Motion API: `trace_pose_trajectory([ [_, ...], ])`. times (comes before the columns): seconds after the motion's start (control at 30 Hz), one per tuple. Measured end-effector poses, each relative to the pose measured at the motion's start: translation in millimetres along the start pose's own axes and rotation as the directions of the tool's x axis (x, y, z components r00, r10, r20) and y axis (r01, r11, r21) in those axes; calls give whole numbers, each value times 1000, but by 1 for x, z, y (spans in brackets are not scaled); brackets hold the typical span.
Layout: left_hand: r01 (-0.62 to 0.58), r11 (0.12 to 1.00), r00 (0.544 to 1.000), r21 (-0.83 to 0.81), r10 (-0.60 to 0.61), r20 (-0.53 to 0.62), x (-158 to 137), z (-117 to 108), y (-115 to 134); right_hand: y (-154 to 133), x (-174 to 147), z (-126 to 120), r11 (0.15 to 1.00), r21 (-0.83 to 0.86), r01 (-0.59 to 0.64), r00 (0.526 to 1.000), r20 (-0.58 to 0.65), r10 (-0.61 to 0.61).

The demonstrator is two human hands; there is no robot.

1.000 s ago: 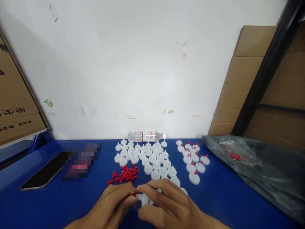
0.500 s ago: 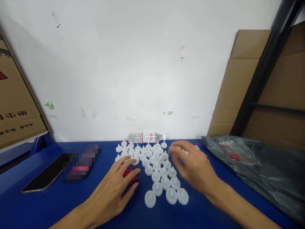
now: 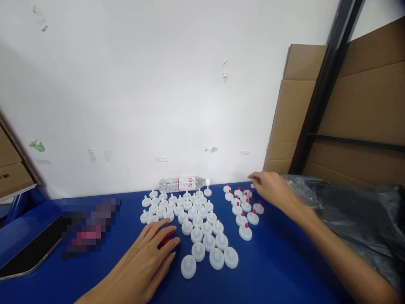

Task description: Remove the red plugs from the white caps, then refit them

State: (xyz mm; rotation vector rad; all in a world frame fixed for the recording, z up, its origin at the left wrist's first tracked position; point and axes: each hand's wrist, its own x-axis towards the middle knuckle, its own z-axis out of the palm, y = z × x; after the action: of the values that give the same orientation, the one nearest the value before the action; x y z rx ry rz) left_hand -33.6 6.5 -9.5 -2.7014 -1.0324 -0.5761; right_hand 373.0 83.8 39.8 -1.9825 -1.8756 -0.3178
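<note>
My left hand (image 3: 153, 249) rests low with its fingers spread and curved over a small pile of red tips (image 3: 166, 237), partly hiding them. Just beyond it stand several white nozzle caps (image 3: 196, 234) with bare spouts. My right hand (image 3: 270, 188) is out at the far right, thumb and fingers pinched together over a white nozzle cap (image 3: 252, 185). Only a sliver of that cap shows; its top is hidden by the fingers. Beside this hand is a group of white caps with red tips (image 3: 246, 232) on their spouts.
A clear plastic bottle (image 3: 183, 184) lies along the wall. At left are a phone (image 3: 31, 245) and a blurred-out item (image 3: 91, 228). A dark plastic bag (image 3: 354, 215) lies on the blue table (image 3: 278, 270) at right, near cardboard (image 3: 294, 105) and a black post (image 3: 316, 97).
My right hand has moved away to the far right, uncovering the red-tipped caps. My left hand stays over the red tips. The view has turned slightly to the right.
</note>
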Motion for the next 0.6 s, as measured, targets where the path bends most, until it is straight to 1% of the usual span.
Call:
trace_pose_trajectory([
  [0.17, 12, 1000, 999, 20, -11, -49, 0, 2, 1, 11, 0, 3, 999, -16, -30, 994, 108, 31],
  [0.37, 1, 1000, 1000, 12, -1, -6, 0, 1, -1, 14, -1, 16, 1000, 12, -27, 977, 213, 24],
  [0.5, -17, 1000, 1000, -15, 17, 19, 0, 0, 0, 13, -1, 18, 999, 33, -18, 975, 220, 10],
  [0.6, -20, 999, 1000, -29, 20, -11, 0, -1, 2, 9, -2, 12, 999, 37, -17, 984, 175, 10],
])
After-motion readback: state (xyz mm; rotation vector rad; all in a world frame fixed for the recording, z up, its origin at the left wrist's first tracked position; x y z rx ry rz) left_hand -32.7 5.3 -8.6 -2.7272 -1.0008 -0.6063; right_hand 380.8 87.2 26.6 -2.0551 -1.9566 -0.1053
